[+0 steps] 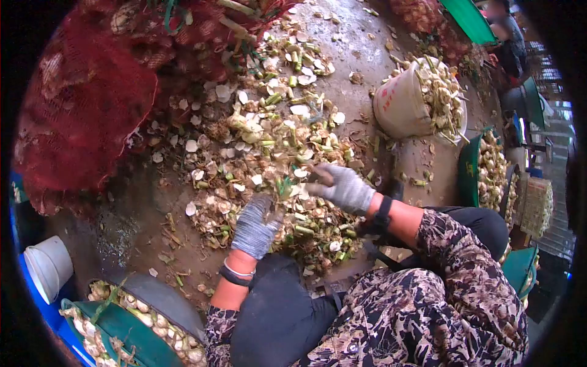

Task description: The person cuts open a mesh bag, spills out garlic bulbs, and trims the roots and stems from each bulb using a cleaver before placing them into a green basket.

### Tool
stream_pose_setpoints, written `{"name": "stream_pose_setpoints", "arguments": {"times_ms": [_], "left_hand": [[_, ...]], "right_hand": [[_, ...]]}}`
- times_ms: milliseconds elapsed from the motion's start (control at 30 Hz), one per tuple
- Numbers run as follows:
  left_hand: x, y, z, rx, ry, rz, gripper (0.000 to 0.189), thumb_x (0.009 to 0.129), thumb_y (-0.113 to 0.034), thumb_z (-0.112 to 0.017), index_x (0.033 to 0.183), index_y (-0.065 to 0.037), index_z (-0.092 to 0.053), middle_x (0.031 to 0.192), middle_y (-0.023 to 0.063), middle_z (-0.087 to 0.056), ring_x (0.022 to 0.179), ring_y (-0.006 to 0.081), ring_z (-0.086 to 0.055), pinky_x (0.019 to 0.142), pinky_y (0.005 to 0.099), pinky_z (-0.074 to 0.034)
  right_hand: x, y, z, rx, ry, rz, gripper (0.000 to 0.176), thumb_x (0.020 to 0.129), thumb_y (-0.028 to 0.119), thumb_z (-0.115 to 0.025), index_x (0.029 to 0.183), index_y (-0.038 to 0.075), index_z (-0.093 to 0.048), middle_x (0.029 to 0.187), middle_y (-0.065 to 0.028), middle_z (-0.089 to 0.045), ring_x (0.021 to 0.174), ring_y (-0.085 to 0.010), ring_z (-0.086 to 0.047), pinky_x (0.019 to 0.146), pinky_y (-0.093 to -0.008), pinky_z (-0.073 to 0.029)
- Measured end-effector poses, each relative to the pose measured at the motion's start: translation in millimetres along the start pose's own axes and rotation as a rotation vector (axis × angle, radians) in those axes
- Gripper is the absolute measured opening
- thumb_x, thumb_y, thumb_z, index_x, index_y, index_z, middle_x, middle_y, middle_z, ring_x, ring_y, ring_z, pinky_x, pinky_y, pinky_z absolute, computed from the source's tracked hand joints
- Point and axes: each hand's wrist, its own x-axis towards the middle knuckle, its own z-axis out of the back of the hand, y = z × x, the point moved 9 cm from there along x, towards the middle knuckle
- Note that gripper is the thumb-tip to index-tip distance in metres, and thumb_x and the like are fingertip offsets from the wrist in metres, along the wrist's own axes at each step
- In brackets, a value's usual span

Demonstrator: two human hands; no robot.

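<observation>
My left hand (256,226), in a grey knit glove, hangs low over the pile of garlic trimmings (269,147). Its thumb stands apart from the fingers, and nothing shows between them. To its right, my right hand (345,188) wears a similar glove, fingers curled and pointing left. A dark brownish shape (322,175) shows at those fingers; I cannot tell what it is. Between the two hands, a tuft of green strands (284,186) overlaps the pile. Cut stems, root ends and white peel make up the heap.
Red mesh sacks (85,104) bulge at the upper left. A white bucket (400,104) of garlic leans at the upper right, near a green tub (469,171) of bulbs. More garlic fills a green container (137,333) at lower left. Another person (510,46) is in the background.
</observation>
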Motion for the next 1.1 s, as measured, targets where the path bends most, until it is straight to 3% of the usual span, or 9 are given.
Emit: {"name": "stream_pose_setpoints", "arguments": {"times_ms": [100,200,333,533,700,767,833,900,1100], "left_hand": [[18,-34,50,0.187,0.008,-0.065,0.06,0.081,-0.018,-0.075,0.131,-0.002,-0.046,0.127,0.0139,-0.056,0.114,0.0322,-0.058,0.099,0.0375,-0.046],[-9,-40,56,-0.508,-0.209,-0.07,0.069,0.074,-0.005,-0.076,0.134,-0.002,-0.043,0.125,0.0118,-0.055,0.114,0.0229,-0.056,0.091,0.0343,-0.05],[-13,-5,40,-1.239,-0.106,-0.139,0.066,0.091,-0.044,-0.066,0.137,-0.003,-0.043,0.123,0.009,-0.059,0.11,0.0169,-0.057,0.091,0.0298,-0.048],[-5,-3,32,-1.122,-0.17,-0.078,0.042,0.093,-0.025,-0.065,0.127,-0.003,-0.054,0.111,0.0027,-0.061,0.099,0.0123,-0.056,0.089,0.029,-0.046],[-2,-3,45,-1.143,-0.156,-0.013,0.052,0.086,-0.02,-0.073,0.131,-0.006,-0.05,0.117,0.0044,-0.061,0.111,0.0199,-0.057,0.1,0.0352,-0.043],[-8,69,21,-0.245,-0.337,-0.277,0.042,0.098,-0.029,-0.058,0.131,-0.002,-0.051,0.123,0.009,-0.059,0.11,0.0204,-0.058,0.096,0.0343,-0.046],[-6,69,-10,-1.659,-0.009,-0.103,0.045,0.101,-0.029,-0.051,0.135,0.0,-0.048,0.131,0.0127,-0.056,0.116,0.0218,-0.056,0.102,0.0361,-0.043],[-14,16,37,-1.64,0.08,-0.317,0.043,0.103,-0.026,-0.045,0.137,0.002,-0.047,0.135,0.0158,-0.053,0.121,0.024,-0.054,0.105,0.039,-0.042],[-13,54,17,-1.12,-0.066,-0.123,0.039,0.102,-0.019,-0.049,0.134,0.002,-0.049,0.133,0.0143,-0.056,0.12,0.0251,-0.055,0.103,0.0379,-0.044]], "right_hand": [[33,58,-21,-0.085,0.004,0.167,0.042,0.083,0.037,-0.076,0.107,0.004,-0.065,0.091,-0.0054,-0.068,0.081,-0.0139,-0.061,0.074,-0.0313,-0.051],[24,38,-24,-0.013,0.058,0.102,0.046,0.087,0.046,-0.069,0.099,0.003,-0.062,0.075,-0.009,-0.062,0.072,-0.0237,-0.061,0.067,-0.0389,-0.048],[10,8,-42,0.57,0.145,-0.258,0.038,0.087,0.048,-0.069,0.097,0.012,-0.064,0.071,0.0035,-0.055,0.06,-0.0082,-0.05,0.054,-0.026,-0.041],[21,12,-58,0.257,0.19,-0.115,0.038,0.088,0.038,-0.07,0.11,0.008,-0.062,0.083,-0.0023,-0.063,0.076,-0.0117,-0.055,0.07,-0.03,-0.048],[9,39,-15,-0.261,0.008,0.136,0.033,0.084,0.032,-0.071,0.107,0.011,-0.061,0.093,-0.0165,-0.067,0.081,-0.0357,-0.067,0.068,-0.0408,-0.052],[-6,74,-19,-0.541,0.112,0.467,0.024,0.081,0.021,-0.068,0.101,0.011,-0.06,0.083,-0.0146,-0.064,0.076,-0.0353,-0.066,0.065,-0.0432,-0.052],[-7,87,-20,-0.645,0.142,0.497,0.021,0.077,0.013,-0.064,0.097,0.011,-0.058,0.075,-0.0138,-0.059,0.073,-0.0356,-0.065,0.062,-0.0453,-0.051],[-5,82,-27,-0.81,0.274,0.434,0.021,0.081,0.021,-0.067,0.098,0.012,-0.059,0.083,-0.0128,-0.062,0.079,-0.035,-0.064,0.066,-0.0433,-0.051],[-2,85,-29,-0.749,0.278,0.441,0.02,0.079,0.017,-0.065,0.096,0.012,-0.059,0.082,-0.0125,-0.062,0.079,-0.0346,-0.065,0.066,-0.0434,-0.051]]}}
